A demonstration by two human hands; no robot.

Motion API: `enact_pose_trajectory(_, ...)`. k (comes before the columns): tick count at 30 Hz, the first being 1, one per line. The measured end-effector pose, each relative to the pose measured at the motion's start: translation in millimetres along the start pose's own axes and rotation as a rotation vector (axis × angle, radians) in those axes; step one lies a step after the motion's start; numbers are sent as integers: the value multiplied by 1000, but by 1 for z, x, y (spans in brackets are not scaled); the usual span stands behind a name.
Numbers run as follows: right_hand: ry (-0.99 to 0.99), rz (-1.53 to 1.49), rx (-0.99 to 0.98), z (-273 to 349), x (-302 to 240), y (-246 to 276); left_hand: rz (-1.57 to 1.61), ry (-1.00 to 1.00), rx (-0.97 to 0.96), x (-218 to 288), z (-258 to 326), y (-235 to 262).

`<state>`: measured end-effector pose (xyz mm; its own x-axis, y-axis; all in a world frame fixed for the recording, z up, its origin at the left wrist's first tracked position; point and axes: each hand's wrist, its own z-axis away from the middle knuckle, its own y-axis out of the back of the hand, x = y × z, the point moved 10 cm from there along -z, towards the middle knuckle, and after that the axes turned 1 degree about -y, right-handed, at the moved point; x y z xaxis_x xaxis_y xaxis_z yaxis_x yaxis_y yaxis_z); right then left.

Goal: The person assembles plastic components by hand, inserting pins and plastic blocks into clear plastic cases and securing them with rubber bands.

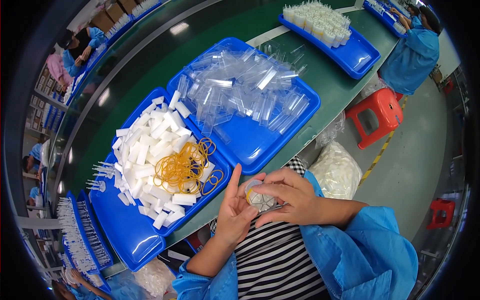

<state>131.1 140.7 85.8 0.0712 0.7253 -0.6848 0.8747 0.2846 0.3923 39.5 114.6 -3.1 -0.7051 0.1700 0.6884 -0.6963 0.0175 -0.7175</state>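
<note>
Close to my body, above my striped top, both hands hold a small round bundle of clear tubes (pixel 263 202), its ends toward me. A yellow band shows at the bundle's left side. My left hand (pixel 231 216) cups it from the left, thumb pressed on it and index finger pointing up. Over the top and right side curl the fingers of my right hand (pixel 296 198). Beside my left hand is a blue tray (pixel 131 245) with white blocks (pixel 150 145) and a heap of yellow rubber bands (pixel 182 170). Farther off, another blue tray (pixel 245 159) holds clear plastic sleeves (pixel 240 85).
A blue tray (pixel 357 62) of bundled tubes stands far right on the green table (pixel 320 117). Racks of thin white pieces (pixel 75 235) are at the left. A red stool (pixel 377 117) and a filled plastic bag (pixel 337 170) stand to the right. Co-workers sit around.
</note>
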Motion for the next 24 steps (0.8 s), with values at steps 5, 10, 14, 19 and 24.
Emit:
enact_pose_trajectory(5,-9,-12,-58,2,1,-2,2,-33,3,3,-1,-3)
enact_pose_trajectory(10,-18,-19,-61,6,9,1,-3,7,-11,-6,-5,-3)
enact_pose_trajectory(14,-95,-70,-166,0,14,13,-101,3,-11,-11,-8,-7)
enact_pose_trajectory(19,-55,-81,192,-34,63,112,-163,73,-277,-13,-6,-27)
enact_pose_trajectory(24,-485,177,703,-46,165,256,-339,84,-360,3,14,-27)
